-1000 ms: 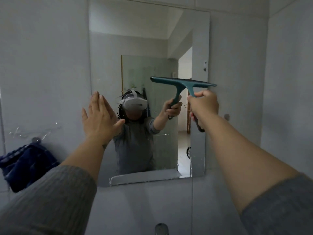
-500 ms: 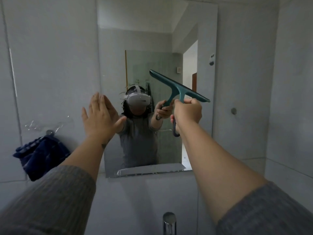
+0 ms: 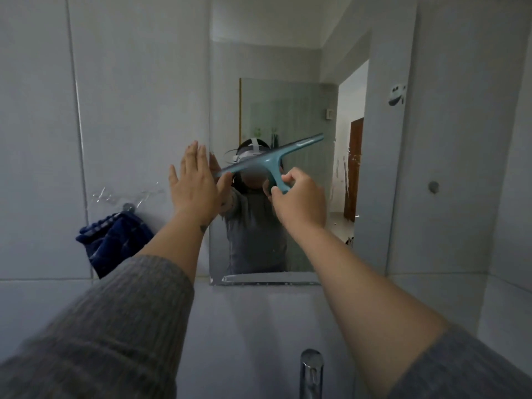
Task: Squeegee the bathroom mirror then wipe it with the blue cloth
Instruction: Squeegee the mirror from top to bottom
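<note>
Grey tiled wall, mirror (image 3: 288, 67) centre. Right hand (image 3: 302, 201) gripping the teal squeegee (image 3: 270, 161) by its handle, blade tilted up to the right across the glass. Left hand (image 3: 195, 185) flat, fingers spread, at the mirror's left edge, holding nothing. Blue cloth (image 3: 113, 243) hangs on a hook left of the mirror. Tap (image 3: 311, 372) below.

The room is dim and grey-blue, with soft, even light. The brightest patch is the open doorway reflected in the rectangular wall mirror (image 3: 288, 67). Shadows are faint. Wide-angle bending tilts the white tiled wall (image 3: 129, 82) lines near the edges. The grey ribbed sleeves (image 3: 95, 335) at the bottom look smeared and unfocused.
</note>
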{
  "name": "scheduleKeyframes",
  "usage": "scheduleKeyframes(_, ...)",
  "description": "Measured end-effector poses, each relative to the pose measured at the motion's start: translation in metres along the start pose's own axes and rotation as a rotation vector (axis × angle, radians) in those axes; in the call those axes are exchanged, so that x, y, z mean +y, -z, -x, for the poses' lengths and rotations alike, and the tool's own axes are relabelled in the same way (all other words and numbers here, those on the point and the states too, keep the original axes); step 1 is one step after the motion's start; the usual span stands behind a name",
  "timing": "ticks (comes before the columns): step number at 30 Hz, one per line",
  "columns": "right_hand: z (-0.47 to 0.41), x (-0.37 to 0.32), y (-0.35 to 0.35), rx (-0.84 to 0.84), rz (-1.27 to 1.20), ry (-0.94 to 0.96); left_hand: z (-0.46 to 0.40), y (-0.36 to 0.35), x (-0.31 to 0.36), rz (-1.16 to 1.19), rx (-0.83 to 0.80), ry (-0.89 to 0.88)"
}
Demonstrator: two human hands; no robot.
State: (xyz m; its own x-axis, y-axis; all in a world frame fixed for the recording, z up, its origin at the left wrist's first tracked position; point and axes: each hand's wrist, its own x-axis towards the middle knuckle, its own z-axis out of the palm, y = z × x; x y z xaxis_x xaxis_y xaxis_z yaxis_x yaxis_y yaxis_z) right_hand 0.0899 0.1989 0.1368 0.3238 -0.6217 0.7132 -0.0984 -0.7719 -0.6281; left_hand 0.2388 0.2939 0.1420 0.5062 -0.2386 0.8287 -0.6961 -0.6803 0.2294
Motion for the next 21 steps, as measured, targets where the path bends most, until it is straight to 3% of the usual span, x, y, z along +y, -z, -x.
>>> scheduleKeyframes(8,-0.015,0.020,0.054,-0.077,0.466,0.181,0.008,-0.012,0.011,0.001,-0.049,-0.099)
scheduleKeyframes(21,-0.029,0.075,0.094,0.008,0.472,0.057,0.016,-0.023,0.023,-0.052,-0.105,-0.072)
